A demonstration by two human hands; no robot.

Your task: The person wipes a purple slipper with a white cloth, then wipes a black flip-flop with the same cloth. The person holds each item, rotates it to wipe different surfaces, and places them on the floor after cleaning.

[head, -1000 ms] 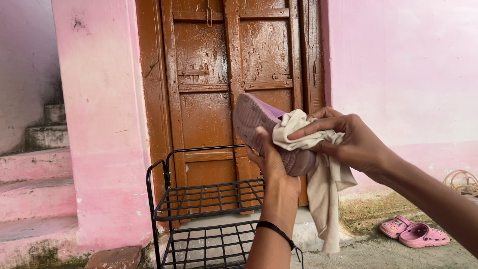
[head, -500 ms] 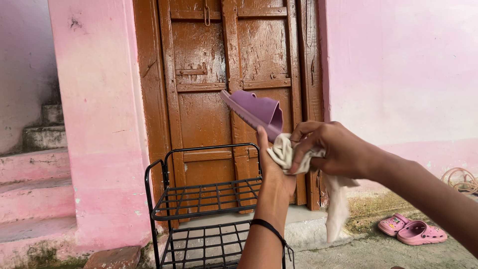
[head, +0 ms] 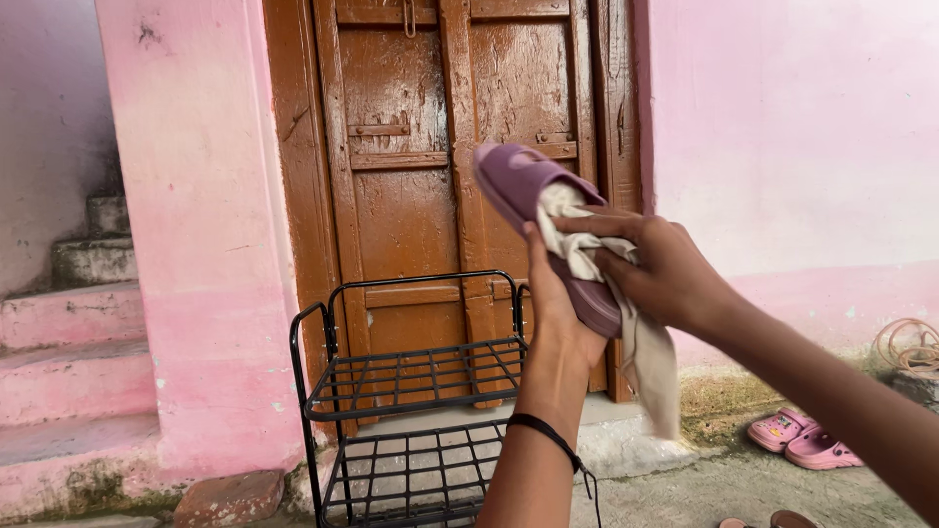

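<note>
Purple rubber slipper (head: 523,186) held raised at centre frame, in front of the brown wooden door (head: 421,176); toe end pointing to the upper left of the frame, heel end lower right; sole side turned partly toward the viewer. Left hand (head: 558,313) rises from the bottom centre of the frame and is closed around the slipper from below, thumb up along its near edge; a black band (head: 543,437) circles the wrist. Right hand (head: 650,269) enters from the lower right of the frame; fingers are curled shut on a cream cloth (head: 626,323) and press it against the slipper; index finger extended across the cloth toward the left; the loose end of the cloth hangs straight down below the hand.

Black metal rack (head: 411,391) stands at lower centre of the frame, just in front of the door; two wire shelves visible, both below the slipper and well apart from it. Pink wall (head: 782,127) fills the right of the frame; pink pillar (head: 196,235) stands left of the door; pink steps (head: 68,342) rise at far left. Pair of small pink clogs (head: 802,440) lies on the ground at lower right, near the wall base; coiled cord (head: 905,342) lies at the right edge.
</note>
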